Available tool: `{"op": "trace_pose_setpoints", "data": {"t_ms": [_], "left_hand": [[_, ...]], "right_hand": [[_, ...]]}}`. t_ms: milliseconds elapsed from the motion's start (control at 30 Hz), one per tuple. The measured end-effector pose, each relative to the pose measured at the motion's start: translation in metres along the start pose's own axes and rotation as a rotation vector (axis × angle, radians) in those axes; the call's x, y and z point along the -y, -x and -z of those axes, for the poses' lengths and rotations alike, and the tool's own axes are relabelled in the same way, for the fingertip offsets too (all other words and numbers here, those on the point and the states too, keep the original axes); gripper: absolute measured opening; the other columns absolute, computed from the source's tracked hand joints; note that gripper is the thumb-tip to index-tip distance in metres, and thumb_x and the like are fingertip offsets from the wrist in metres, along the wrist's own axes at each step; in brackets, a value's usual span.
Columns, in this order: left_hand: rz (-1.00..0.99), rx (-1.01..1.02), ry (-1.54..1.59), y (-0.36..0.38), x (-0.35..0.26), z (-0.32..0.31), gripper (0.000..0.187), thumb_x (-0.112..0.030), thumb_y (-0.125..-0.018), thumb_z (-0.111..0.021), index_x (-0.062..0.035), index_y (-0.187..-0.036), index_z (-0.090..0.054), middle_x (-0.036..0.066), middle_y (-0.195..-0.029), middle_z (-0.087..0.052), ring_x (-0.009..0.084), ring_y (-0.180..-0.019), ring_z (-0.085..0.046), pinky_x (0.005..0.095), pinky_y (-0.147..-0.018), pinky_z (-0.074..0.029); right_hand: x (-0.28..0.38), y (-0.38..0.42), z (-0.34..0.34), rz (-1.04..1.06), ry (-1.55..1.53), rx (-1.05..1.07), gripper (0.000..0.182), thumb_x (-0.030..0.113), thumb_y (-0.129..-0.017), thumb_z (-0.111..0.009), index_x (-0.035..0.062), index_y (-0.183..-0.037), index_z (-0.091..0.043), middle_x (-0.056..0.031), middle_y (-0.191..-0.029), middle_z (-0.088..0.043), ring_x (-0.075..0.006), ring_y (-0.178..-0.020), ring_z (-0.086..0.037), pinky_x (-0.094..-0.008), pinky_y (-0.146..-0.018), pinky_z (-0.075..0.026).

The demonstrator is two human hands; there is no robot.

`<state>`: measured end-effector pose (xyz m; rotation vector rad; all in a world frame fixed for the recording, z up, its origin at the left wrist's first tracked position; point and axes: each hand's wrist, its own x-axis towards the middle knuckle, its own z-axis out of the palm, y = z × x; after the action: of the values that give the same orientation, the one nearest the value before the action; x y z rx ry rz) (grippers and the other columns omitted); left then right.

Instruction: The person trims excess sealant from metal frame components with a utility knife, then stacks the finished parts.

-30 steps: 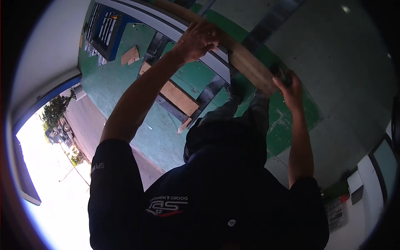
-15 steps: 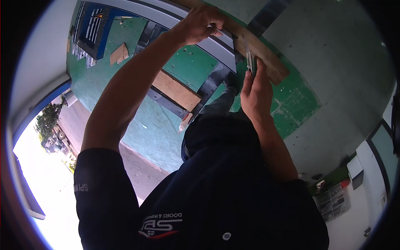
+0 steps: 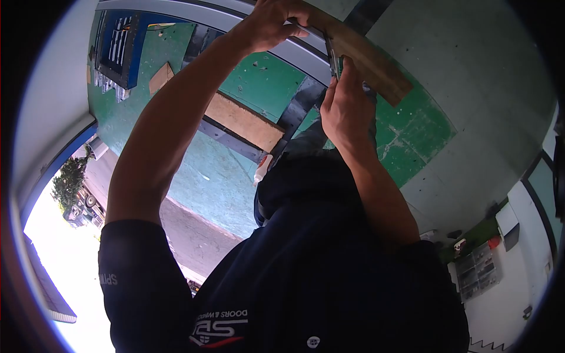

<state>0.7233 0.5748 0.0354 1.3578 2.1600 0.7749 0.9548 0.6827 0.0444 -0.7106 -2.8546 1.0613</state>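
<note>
My left hand (image 3: 271,26) is closed over the long grey metal profile (image 3: 297,52), with its fingers bent at the profile's upper edge. Whatever thin thing may be pinched there is too small to make out. In my right hand (image 3: 348,109) is a slim utility knife (image 3: 336,63), its blade pointing away from me. The blade's tip is at the end of the profile, beside a wooden board (image 3: 376,65). This board runs along the profile's far side and sticks out past its end.
A glue bottle (image 3: 263,169) stands near my body, by a chipboard strip (image 3: 244,122) on dark supports. At left are a blue rack (image 3: 120,50) with metal bars and a small wood piece (image 3: 160,77). A clear organizer box (image 3: 478,270) is at lower right.
My right hand has moved the knife left and forward, from over the board to the profile's end. My left hand has stayed at the profile, while the whole view has shifted slightly.
</note>
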Motion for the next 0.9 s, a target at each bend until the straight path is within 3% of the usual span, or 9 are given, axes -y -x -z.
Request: {"op": "trace_pose_setpoints", "data": {"t_ms": [333,633,900], "left_hand": [[-0.063,-0.026,-0.025,-0.002,-0.002,0.0,0.024,-0.014,-0.081,-0.085,-0.0087,-0.08,-0.062,0.004,-0.083,-0.061,0.0273,-0.091,-0.06,0.0495,-0.089,-0.04],[-0.025,-0.029,-0.033,-0.002,0.002,-0.003,0.021,-0.011,-0.084,-0.081,-0.0087,-0.08,-0.06,0.005,-0.083,-0.061,0.028,-0.089,-0.058,0.0498,-0.09,-0.04],[0.052,0.034,0.0,-0.002,0.0,-0.001,0.019,-0.012,-0.087,-0.078,-0.0088,-0.08,-0.061,0.005,-0.084,-0.059,0.0286,-0.095,-0.057,0.0544,-0.093,-0.037]], "right_hand": [[0.001,-0.002,0.0,0.002,0.057,0.069,0.044,0.009,-0.101,-0.056,-0.0019,-0.14,-0.041,-0.0255,-0.118,-0.065,-0.0399,-0.089,-0.074,-0.0445,-0.069,-0.062],[0.012,-0.021,0.02,-0.061,0.298,0.382,0.061,0.008,-0.09,-0.073,-0.0041,-0.135,-0.034,-0.0266,-0.107,-0.067,-0.0389,-0.084,-0.075,-0.0439,-0.072,-0.063],[0.012,-0.023,0.016,-0.038,0.314,0.365,0.062,0.006,-0.087,-0.075,-0.0055,-0.133,-0.034,-0.0273,-0.098,-0.071,-0.0392,-0.084,-0.076,-0.0435,-0.073,-0.063]]}}
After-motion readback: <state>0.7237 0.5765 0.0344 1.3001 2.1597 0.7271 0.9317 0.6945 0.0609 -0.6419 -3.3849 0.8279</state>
